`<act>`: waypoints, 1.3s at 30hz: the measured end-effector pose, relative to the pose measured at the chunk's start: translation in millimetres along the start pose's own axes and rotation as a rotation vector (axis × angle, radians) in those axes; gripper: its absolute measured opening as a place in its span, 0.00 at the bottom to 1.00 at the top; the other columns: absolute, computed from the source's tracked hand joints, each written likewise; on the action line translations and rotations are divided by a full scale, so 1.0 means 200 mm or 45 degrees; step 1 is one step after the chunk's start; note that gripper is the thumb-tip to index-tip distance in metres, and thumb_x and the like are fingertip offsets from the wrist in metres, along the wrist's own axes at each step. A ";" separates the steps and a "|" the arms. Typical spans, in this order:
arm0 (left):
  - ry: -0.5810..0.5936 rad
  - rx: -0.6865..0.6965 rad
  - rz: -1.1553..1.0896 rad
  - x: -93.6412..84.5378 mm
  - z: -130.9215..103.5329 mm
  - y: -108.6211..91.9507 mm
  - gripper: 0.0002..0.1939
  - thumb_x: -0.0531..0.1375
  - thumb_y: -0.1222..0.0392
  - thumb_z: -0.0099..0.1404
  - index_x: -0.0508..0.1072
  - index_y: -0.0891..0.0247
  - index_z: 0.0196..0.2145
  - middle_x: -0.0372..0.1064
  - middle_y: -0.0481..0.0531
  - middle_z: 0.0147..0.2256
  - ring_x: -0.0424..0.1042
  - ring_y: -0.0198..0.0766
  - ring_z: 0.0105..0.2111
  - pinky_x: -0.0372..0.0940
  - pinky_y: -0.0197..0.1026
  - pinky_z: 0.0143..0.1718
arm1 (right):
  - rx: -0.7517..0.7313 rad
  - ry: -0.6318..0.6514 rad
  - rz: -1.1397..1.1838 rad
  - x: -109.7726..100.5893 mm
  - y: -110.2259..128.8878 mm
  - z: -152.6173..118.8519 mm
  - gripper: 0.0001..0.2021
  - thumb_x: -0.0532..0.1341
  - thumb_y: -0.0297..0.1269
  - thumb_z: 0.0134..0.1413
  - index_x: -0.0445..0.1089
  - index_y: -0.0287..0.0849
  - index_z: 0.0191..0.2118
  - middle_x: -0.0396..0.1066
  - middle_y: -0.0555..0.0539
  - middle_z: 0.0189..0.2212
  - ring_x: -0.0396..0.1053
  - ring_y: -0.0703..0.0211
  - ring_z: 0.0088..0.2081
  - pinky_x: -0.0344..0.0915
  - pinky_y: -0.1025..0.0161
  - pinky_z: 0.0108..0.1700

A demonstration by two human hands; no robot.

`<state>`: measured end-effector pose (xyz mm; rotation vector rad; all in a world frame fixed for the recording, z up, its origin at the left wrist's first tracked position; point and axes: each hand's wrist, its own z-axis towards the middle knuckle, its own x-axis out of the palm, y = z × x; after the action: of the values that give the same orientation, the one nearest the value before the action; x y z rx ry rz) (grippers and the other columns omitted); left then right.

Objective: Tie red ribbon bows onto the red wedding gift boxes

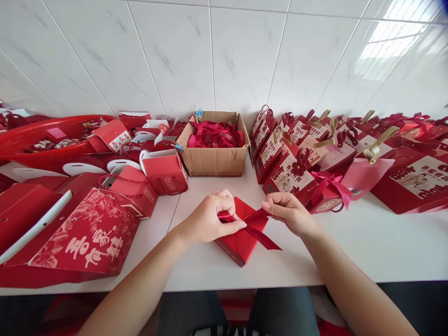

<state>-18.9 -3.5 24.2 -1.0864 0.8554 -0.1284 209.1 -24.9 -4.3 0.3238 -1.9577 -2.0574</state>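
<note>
A small red gift box [241,250] lies on the white table near its front edge, turned at an angle. Dark red ribbon [263,236] crosses its top, with one loose tail hanging past the right side. My left hand [216,217] is closed on the ribbon at the box's middle, thumb pressed down near the crossing. Between thumb and fingers, my right hand [289,212] pinches a ribbon end above the box's right corner. Whether the ribbon is knotted under my left fingers is hidden.
Behind the box stands a cardboard box [214,162] of red ribbons. Open red boxes [87,233] and a red plastic basket [70,150] are at the left. Several decorated gift boxes [290,177] crowd the right, against the tiled wall [245,56].
</note>
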 end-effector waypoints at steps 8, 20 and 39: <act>-0.030 0.030 0.047 -0.01 -0.01 0.03 0.20 0.63 0.61 0.58 0.54 0.62 0.19 0.59 0.46 0.24 0.61 0.35 0.30 0.58 0.38 0.34 | 0.016 -0.013 -0.020 -0.01 0.00 0.01 0.24 0.64 0.50 0.53 0.56 0.40 0.19 0.45 0.57 0.17 0.40 0.70 0.20 0.38 0.65 0.24; 0.138 -0.198 -0.559 -0.05 0.00 0.01 0.19 0.54 0.46 0.67 0.71 0.66 0.31 0.68 0.52 0.32 0.67 0.36 0.32 0.61 0.37 0.34 | -0.078 -0.202 -0.060 0.01 -0.01 0.00 0.23 0.51 0.58 0.61 0.65 0.41 0.32 0.52 0.54 0.19 0.48 0.67 0.20 0.44 0.66 0.21; 0.060 -0.253 -0.730 -0.08 0.00 0.01 0.18 0.61 0.49 0.61 0.68 0.66 0.23 0.68 0.55 0.45 0.69 0.35 0.33 0.64 0.38 0.36 | -0.546 0.075 -0.943 0.06 0.13 -0.05 0.08 0.65 0.40 0.55 0.72 0.45 0.40 0.65 0.41 0.49 0.66 0.52 0.49 0.62 0.53 0.53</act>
<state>-29.8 5.4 31.4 -1.5002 0.5849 -0.5581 202.4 -39.5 21.8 1.1187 -1.4096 -2.7798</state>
